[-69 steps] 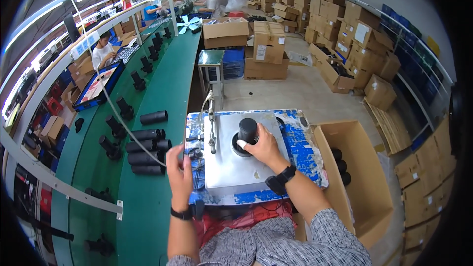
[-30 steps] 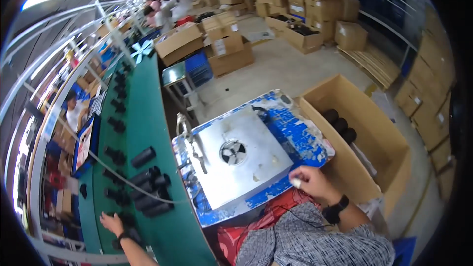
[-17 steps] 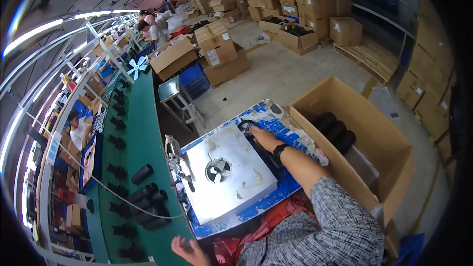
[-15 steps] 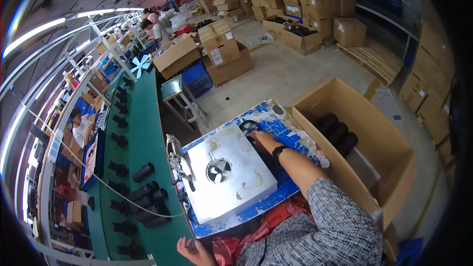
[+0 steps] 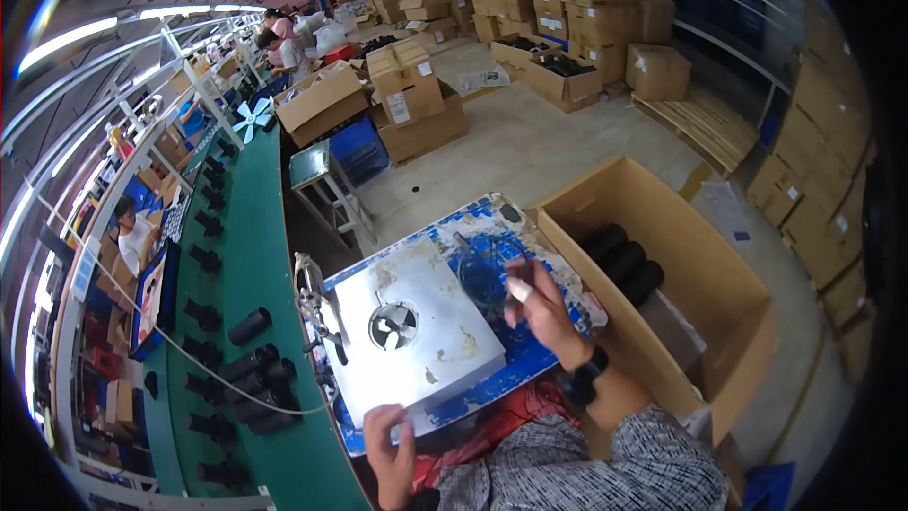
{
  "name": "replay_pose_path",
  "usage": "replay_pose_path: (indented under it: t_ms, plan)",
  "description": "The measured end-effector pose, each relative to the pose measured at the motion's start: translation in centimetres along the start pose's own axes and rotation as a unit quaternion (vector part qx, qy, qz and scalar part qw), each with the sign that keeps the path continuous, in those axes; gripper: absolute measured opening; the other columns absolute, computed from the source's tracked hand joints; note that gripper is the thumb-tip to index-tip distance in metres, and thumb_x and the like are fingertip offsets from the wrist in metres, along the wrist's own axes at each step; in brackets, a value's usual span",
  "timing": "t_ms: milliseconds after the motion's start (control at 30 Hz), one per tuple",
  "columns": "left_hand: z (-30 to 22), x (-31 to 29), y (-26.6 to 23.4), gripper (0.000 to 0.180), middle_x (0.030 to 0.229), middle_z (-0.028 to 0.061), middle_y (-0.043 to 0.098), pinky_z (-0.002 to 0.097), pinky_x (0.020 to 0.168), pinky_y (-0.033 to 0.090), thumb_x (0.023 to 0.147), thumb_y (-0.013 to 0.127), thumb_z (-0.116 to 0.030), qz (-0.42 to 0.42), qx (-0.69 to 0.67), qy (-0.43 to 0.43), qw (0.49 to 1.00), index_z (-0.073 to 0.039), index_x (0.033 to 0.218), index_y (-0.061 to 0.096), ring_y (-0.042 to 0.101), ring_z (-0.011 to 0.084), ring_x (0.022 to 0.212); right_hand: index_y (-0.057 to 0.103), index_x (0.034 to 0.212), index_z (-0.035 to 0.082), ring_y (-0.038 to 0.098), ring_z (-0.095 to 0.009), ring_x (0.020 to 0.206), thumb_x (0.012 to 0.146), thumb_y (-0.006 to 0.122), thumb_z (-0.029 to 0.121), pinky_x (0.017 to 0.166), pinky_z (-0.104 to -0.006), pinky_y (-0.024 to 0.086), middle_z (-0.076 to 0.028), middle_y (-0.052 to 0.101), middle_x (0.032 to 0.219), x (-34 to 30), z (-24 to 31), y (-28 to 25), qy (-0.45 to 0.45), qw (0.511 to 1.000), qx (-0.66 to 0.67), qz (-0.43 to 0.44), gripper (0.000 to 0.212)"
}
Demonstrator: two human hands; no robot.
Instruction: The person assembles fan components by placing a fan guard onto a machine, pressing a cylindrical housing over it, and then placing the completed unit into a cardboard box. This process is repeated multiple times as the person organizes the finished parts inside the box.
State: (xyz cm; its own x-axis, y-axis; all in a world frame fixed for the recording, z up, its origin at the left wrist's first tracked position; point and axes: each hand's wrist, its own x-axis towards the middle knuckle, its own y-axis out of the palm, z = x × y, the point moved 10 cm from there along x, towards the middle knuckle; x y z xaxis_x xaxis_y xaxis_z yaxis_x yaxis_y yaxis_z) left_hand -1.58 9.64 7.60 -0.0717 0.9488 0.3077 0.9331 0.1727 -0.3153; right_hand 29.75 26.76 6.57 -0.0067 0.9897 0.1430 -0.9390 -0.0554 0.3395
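My right hand (image 5: 544,308) is over the blue, paint-worn tabletop (image 5: 530,345), right of a square silvery metal box (image 5: 454,331). Its fingers are curled and slightly blurred, with a white wrap round one of them. Something dark shows at the fingertips, next to a thin, dark, see-through ring (image 5: 461,270); whether they grip that ring is unclear. At the box's near edge is my left hand (image 5: 390,445), fingers apart and nothing in it. A round opening in the box top shows a small bladed part (image 5: 394,325). Left of the box stands a metal lever fixture (image 5: 322,312).
On my right, a large open carton (image 5: 705,255) holds several black cylinders (image 5: 619,260). A green bench (image 5: 251,270) on my left carries more black parts. A hose (image 5: 222,380) crosses it to the fixture. Beyond are a stool (image 5: 310,166), stacked cartons and people.
My right hand has drawn back toward me and lifted off the dark ring-shaped part at the table's far side. My left hand has risen to the box's near edge. The view has shifted slightly.
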Motion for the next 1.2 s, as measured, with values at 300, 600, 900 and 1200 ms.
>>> replay_pose_path:
  t_ms: [300, 600, 900, 1200]
  plan:
    - [0.9, 3.7, 1.1, 0.042, 0.132, 0.0136, 0.067, 0.0383, 0.107, 0.053, 0.108, 0.062, -0.014, 0.038, -0.362, -0.120, 0.924, 0.000, 0.146, 0.050, 0.069, 0.0202, 0.118, 0.046, 0.145, 0.004, 0.068, -0.017, 0.095, 0.110, 0.060, 0.013, 0.071, -0.0286, 0.058, -0.008, 0.061, 0.122, -11.4, -2.6, 15.1, 0.153, 0.979, 0.047, 0.129, 0.039]
    - [6.9, -1.5, -2.6, 0.045, 0.110, 0.0091, 0.072, 0.0311, 0.086, 0.060, 0.104, 0.070, -0.005, -0.016, -0.403, -0.273, 0.873, -0.001, 0.145, 0.051, 0.072, 0.0154, 0.095, 0.048, 0.151, 0.003, 0.063, -0.009, 0.107, 0.108, 0.066, 0.012, 0.090, -0.0236, 0.050, -0.004, 0.063, 0.122, -11.3, -6.5, 20.9, 0.113, 0.949, -0.100, 0.276, 0.047]
    - [8.1, -1.8, -5.6, 0.050, 0.118, 0.0111, 0.072, 0.0306, 0.090, 0.058, 0.104, 0.067, -0.002, 0.001, -0.290, -0.218, 0.932, 0.001, 0.148, 0.045, 0.070, 0.0162, 0.102, 0.052, 0.145, 0.004, 0.069, -0.016, 0.082, 0.101, 0.073, 0.017, 0.074, -0.0322, 0.055, -0.008, 0.065, 0.100, -12.7, -7.2, 22.8, 0.042, 0.936, -0.222, 0.270, 0.050]
    - [5.8, 3.3, -5.9, 0.040, 0.108, 0.0107, 0.069, 0.0335, 0.087, 0.055, 0.103, 0.069, -0.006, -0.136, 0.043, 0.003, 0.990, 0.001, 0.135, 0.046, 0.068, 0.0214, 0.098, 0.046, 0.130, 0.000, 0.073, -0.046, 0.093, 0.085, 0.079, 0.019, 0.083, -0.0530, 0.059, -0.022, 0.071, 0.102, -7.9, -4.7, 23.5, -0.093, 0.847, -0.499, 0.158, 0.059]
